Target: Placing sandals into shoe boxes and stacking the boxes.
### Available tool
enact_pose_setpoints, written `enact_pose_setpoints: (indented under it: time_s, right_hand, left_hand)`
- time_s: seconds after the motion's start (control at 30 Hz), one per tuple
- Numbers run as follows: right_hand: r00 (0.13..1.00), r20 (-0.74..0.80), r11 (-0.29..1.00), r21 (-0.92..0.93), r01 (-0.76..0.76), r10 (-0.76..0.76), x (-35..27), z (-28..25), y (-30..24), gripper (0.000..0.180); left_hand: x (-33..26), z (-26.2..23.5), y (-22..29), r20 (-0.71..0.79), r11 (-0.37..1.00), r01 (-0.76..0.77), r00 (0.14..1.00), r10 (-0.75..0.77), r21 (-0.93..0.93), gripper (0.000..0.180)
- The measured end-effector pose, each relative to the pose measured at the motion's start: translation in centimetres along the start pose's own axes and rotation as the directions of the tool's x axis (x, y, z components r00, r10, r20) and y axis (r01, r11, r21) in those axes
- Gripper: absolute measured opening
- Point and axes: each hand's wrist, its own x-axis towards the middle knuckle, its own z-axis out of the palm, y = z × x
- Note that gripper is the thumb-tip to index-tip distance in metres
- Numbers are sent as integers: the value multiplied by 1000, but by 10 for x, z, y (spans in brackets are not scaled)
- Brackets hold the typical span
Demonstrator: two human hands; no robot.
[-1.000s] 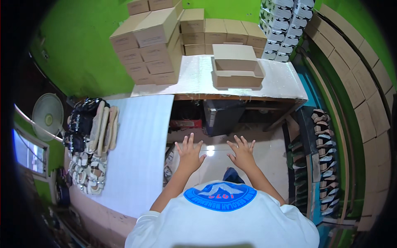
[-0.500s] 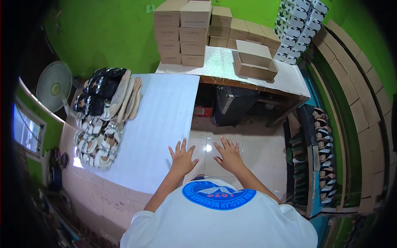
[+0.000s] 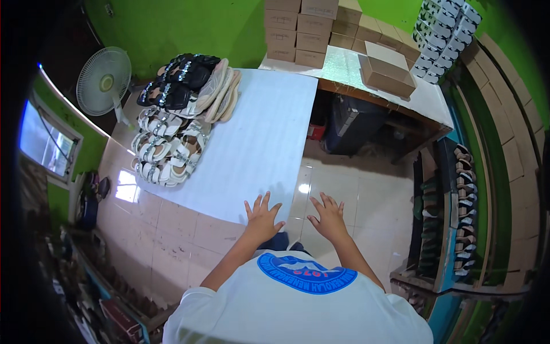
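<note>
My left hand (image 3: 263, 221) is held over the near right corner of the white-covered table (image 3: 260, 132), fingers spread and nothing in it. To its right, my right hand (image 3: 329, 219) hovers above the tiled floor, also spread and holding nothing. On the table's left side, white sandals (image 3: 166, 150) lie heaped in front of black sandals (image 3: 186, 83) with shiny straps. Beige soles or shoes (image 3: 223, 94) stand on edge beside the black ones.
An open cardboard box (image 3: 387, 71) sits on the wooden desk (image 3: 344, 60), near stacked brown boxes (image 3: 281, 34). White patterned boxes (image 3: 444, 37) rise behind. A fan (image 3: 104, 80) stands at left; a rack of shoes (image 3: 465, 212) lines the right, and a dark case (image 3: 355, 123) is under the desk.
The view has shifted, so the table, sandals and desk appear higher and further right. My two hands remain spread and empty, with the left now over the table's near corner.
</note>
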Motion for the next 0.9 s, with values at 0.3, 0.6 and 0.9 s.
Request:
enact_pose_setpoints:
  time_s: [0.3, 0.6, 0.9]
  right_hand:
    - [999, -4, 999, 15, 45, -45, 34, 18, -102, 49]
    - [988, -88, 979, 152, 137, -125, 193, 59, -244, 50]
    - [1000, 31, 945, 326, -5, -5, 317, 80, -295, 70]
  left_hand:
    - [-12, -59, -106, -184, 992, 102, 979, -86, 77, 56]
    - [-28, -103, -253, -526, 940, 278, 840, -137, 199, 85]
    - [-7, -88, -298, -536, 914, 324, 831, -151, 245, 95]
